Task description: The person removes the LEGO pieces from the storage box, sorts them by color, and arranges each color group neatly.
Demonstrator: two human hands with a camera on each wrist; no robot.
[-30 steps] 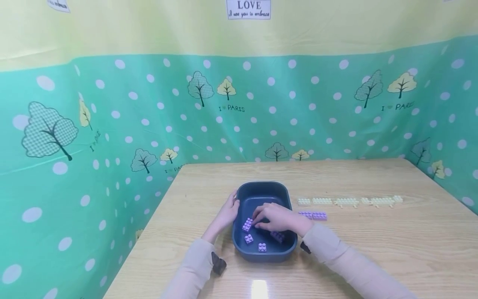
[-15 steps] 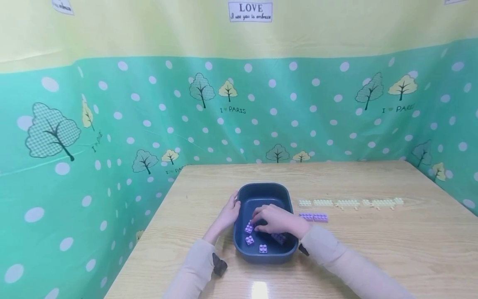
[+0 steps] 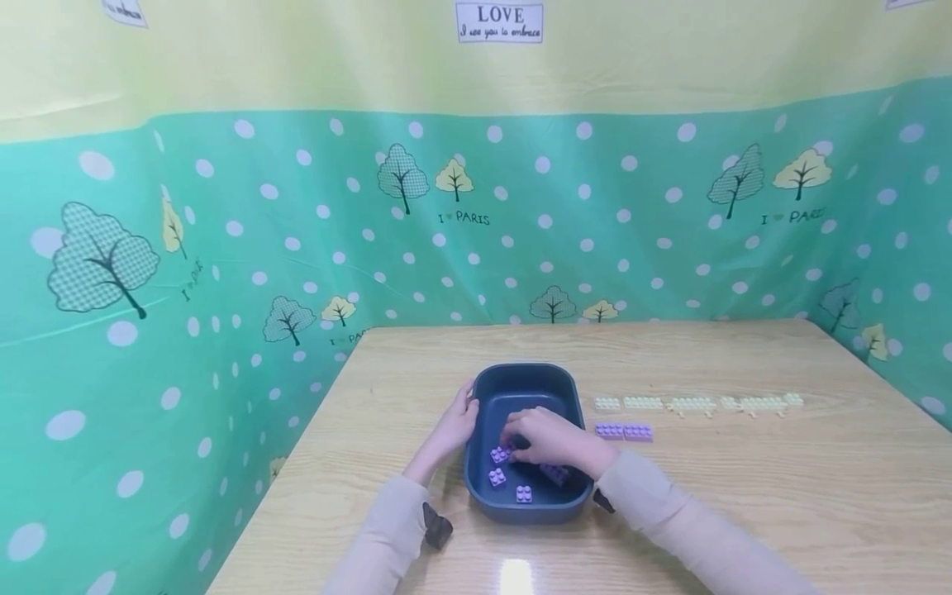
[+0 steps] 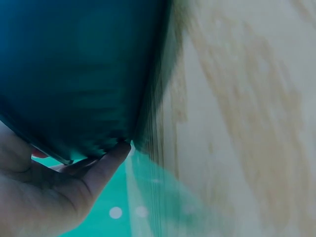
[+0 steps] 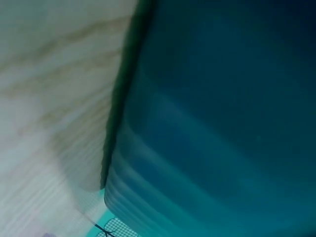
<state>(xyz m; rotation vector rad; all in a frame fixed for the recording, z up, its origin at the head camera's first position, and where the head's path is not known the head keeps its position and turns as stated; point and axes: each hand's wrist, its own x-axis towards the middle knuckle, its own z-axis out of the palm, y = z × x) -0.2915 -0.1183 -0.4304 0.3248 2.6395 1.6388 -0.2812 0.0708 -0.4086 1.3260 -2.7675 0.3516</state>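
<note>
The left hand [image 3: 455, 420] grips the dark blue rectangular bin [image 3: 524, 380] by its left side; in the left wrist view, a digit lies against the outer wall below the rim. The bin stands on the wood-grain table [image 3: 416, 364], with its longer sides running away from the person.

The right hand [image 3: 550, 436] reaches over the bin's right rim and down inside, fingers bent, fingertips at a purple studded toy brick [image 3: 499, 455] in the left half of the bin. That brick is partly covered by the fingers — whether they pinch it or only touch it, I cannot tell. Just nearer the person lies a small purple four-stud brick [image 3: 497, 477], and a second four-stud brick [image 3: 524, 494] sits near the bin's front wall. A longer purple brick [image 3: 554, 473] lies beneath the right wrist, partly hidden.

On the table to the right of the bin, two purple bricks [image 3: 623, 432] lie end to end. Beyond them runs a row of pale yellow bricks [image 3: 643, 402], some with small knobs along the near side. A green cloth [image 3: 312, 190] — printed with white dots and trees — hangs behind the table and at both sides.
</note>
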